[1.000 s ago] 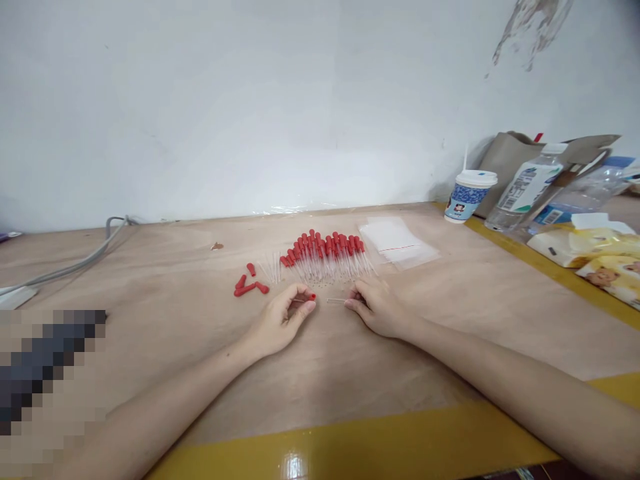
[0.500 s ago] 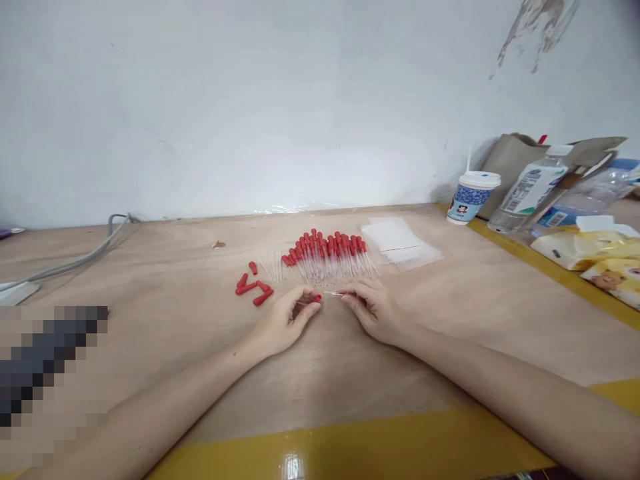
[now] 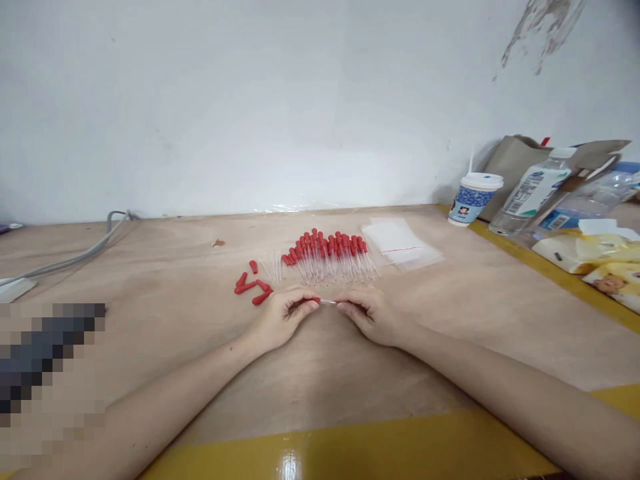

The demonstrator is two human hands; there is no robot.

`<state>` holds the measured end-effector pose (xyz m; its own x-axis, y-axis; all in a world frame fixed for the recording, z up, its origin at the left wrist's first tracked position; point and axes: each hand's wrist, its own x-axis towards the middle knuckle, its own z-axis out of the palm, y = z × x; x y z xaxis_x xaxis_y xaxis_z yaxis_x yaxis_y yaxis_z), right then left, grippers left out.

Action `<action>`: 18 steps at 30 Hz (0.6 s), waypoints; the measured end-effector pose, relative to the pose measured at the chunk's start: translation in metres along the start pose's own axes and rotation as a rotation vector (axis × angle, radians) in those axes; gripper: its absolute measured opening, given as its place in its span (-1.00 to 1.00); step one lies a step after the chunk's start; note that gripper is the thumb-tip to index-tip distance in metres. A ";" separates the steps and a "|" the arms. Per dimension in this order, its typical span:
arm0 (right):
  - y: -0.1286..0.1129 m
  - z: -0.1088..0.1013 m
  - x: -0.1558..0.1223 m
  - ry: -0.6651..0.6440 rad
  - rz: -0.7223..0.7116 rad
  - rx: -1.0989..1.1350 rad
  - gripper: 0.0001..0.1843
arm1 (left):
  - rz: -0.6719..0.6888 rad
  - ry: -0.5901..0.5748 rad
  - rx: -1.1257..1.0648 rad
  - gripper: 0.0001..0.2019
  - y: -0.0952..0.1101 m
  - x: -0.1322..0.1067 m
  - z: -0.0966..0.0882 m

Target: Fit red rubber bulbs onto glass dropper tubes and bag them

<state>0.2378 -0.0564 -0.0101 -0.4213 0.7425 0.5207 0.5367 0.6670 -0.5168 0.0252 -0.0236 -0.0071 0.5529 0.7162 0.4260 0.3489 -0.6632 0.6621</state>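
Note:
My left hand (image 3: 283, 317) pinches a small red rubber bulb (image 3: 316, 301) between thumb and fingers. My right hand (image 3: 373, 312) pinches a thin clear glass tube (image 3: 329, 302), whose end meets the bulb between the two hands. Just beyond the hands lies a pile of finished droppers (image 3: 330, 255), red bulbs on clear tubes. To its left lie a few bare clear tubes (image 3: 273, 267) and several loose red bulbs (image 3: 253, 287) on the wooden table (image 3: 165, 293).
Clear plastic bags (image 3: 400, 243) lie right of the pile. At the far right stand a paper cup (image 3: 470, 198), a plastic bottle (image 3: 533, 190), a brown bag (image 3: 520, 160) and tissue packs (image 3: 595, 257). A grey cable (image 3: 75, 257) runs at the left. Yellow tape (image 3: 350, 447) edges the table.
The two hands have come together: the glass tube in my right hand and the red bulb in my left hand were apart, and now they meet.

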 end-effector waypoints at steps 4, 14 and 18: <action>0.004 -0.003 0.003 -0.063 -0.008 0.073 -0.76 | -0.035 -0.096 -0.016 -0.82 0.001 -0.001 -0.001; 0.013 0.002 0.000 -0.014 -0.064 -0.185 -0.74 | -0.048 -0.072 0.074 -0.81 0.006 -0.002 0.000; 0.008 0.001 -0.001 0.054 -0.001 -0.117 -0.77 | -0.075 0.017 0.037 -0.80 0.001 -0.002 0.003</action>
<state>0.2415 -0.0519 -0.0159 -0.3841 0.7352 0.5586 0.6192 0.6539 -0.4348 0.0269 -0.0260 -0.0094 0.5113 0.7675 0.3866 0.4171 -0.6150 0.6692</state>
